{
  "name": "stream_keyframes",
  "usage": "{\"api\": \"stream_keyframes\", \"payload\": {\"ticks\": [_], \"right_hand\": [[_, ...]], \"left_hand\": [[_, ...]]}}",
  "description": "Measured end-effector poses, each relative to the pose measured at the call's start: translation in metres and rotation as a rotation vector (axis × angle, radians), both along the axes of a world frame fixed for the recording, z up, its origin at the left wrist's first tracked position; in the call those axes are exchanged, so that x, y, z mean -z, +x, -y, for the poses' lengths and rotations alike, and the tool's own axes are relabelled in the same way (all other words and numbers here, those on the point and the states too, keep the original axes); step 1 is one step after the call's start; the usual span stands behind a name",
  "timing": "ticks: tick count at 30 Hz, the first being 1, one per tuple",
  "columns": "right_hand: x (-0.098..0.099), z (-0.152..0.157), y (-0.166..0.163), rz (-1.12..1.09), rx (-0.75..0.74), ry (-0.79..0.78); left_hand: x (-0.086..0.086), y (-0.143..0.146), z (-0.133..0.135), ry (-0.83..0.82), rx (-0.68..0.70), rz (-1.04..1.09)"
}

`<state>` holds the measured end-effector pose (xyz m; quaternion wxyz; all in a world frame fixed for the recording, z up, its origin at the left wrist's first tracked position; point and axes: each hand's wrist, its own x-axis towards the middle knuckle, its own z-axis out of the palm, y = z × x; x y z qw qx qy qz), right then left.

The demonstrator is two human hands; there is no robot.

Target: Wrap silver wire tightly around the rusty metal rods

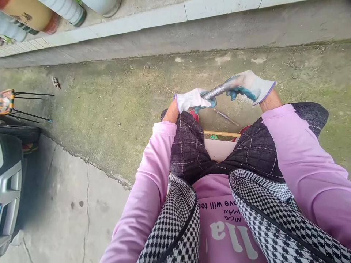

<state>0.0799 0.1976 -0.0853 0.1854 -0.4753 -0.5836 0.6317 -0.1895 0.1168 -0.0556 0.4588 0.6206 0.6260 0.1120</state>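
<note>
My gloved left hand (pixel 192 100) is closed round the lower end of a metal rod (pixel 216 92), just above the frame's centre. My right hand (pixel 251 86) grips its upper end. Below them a second rod (pixel 226 117) lies on the concrete (pixel 123 95), near a wooden stick (pixel 222 134).

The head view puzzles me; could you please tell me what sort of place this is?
Probably an outdoor yard or roadside: mossy, cracked concrete ground, a raised kerb beyond, and part of a parked car at the left. The left hand and right hand hold a metal rod.
</note>
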Motion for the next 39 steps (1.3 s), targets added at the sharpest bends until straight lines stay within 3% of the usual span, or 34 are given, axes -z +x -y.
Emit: {"api": "stream_keyframes", "payload": {"ticks": [2, 5, 7, 9, 12, 15, 20, 25, 28, 31, 35, 37, 39], "right_hand": [[-0.001, 0.006, -0.006, -0.045, 0.049, -0.039], [-0.001, 0.012, -0.016, -0.026, 0.066, -0.037], [-0.003, 0.016, -0.021, 0.020, 0.020, -0.047], [-0.009, 0.020, -0.023, 0.054, -0.053, -0.059], [-0.026, 0.027, -0.018, 0.050, -0.126, -0.048], [-0.041, 0.027, -0.007, 0.043, -0.036, 0.010], [-0.036, 0.007, 0.007, 0.095, 0.235, -0.016], [-0.016, -0.009, 0.007, 0.114, 0.287, -0.029], [-0.006, -0.011, 0.001, 0.132, 0.248, -0.010], [0.001, -0.008, -0.008, 0.148, 0.172, -0.001], [0.002, 0.000, -0.013, 0.110, 0.069, 0.030], [-0.001, 0.004, -0.011, 0.090, 0.008, 0.035], [-0.005, 0.007, -0.009, 0.104, -0.045, 0.032]], "left_hand": [[-0.004, 0.004, -0.003, -0.025, -0.067, 0.069], [-0.002, 0.008, -0.016, 0.042, -0.303, 0.084], [0.002, 0.003, -0.026, 0.089, -0.454, 0.006], [0.004, -0.008, -0.031, 0.090, -0.501, -0.152], [0.004, -0.025, -0.029, 0.098, -0.274, -0.520], [0.007, -0.023, -0.020, 0.052, -0.048, -0.696], [0.023, 0.009, -0.009, 0.041, 0.309, -0.728], [0.021, 0.018, 0.003, 0.107, 0.355, -0.446], [0.010, 0.017, 0.009, 0.113, 0.234, -0.135], [0.001, 0.018, 0.005, 0.132, -0.038, 0.027], [0.002, 0.015, -0.015, 0.150, -0.322, -0.018], [0.005, 0.009, -0.023, 0.130, -0.358, -0.121], [0.007, 0.003, -0.026, 0.126, -0.310, -0.271]]}}
